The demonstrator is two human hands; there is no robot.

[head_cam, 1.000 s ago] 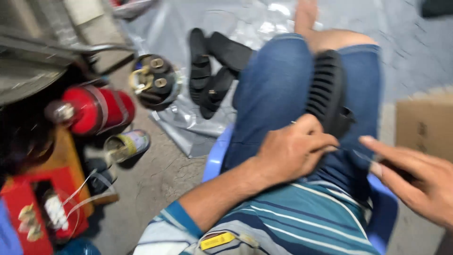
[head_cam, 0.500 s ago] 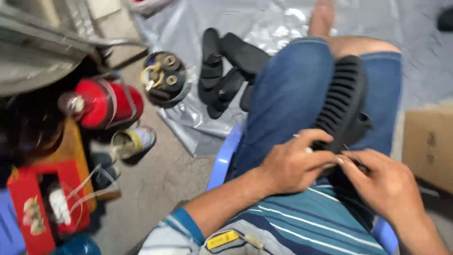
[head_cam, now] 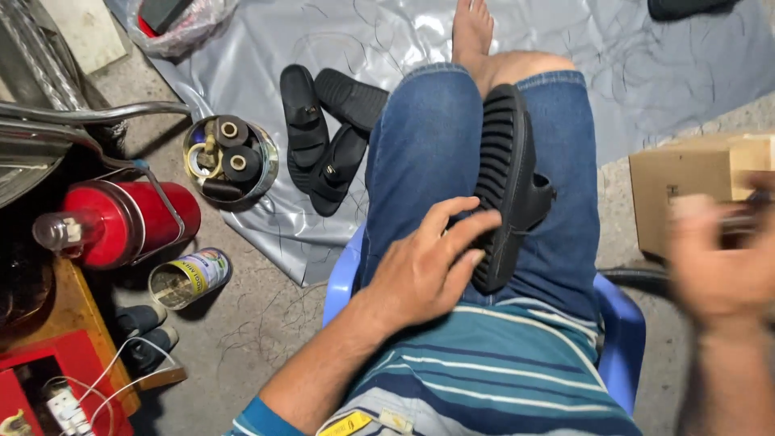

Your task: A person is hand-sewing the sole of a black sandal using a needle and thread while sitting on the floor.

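A black sandal lies sole-up along my lap, on my blue jeans. My left hand rests flat on its near end, fingers spread over the ribbed sole. My right hand is blurred at the right edge, away from the sandal, next to a cardboard box. It seems to grip a thin dark thing, too blurred to name. I sit on a blue plastic chair.
Three black sandals lie on a grey plastic sheet ahead. A tin of thread spools, a red cylinder and a small open can stand at the left. A red box with wires sits bottom left.
My right hand has left the sandal and swung out right toward the cardboard box. My left hand stays on the sandal, now lying flatter.
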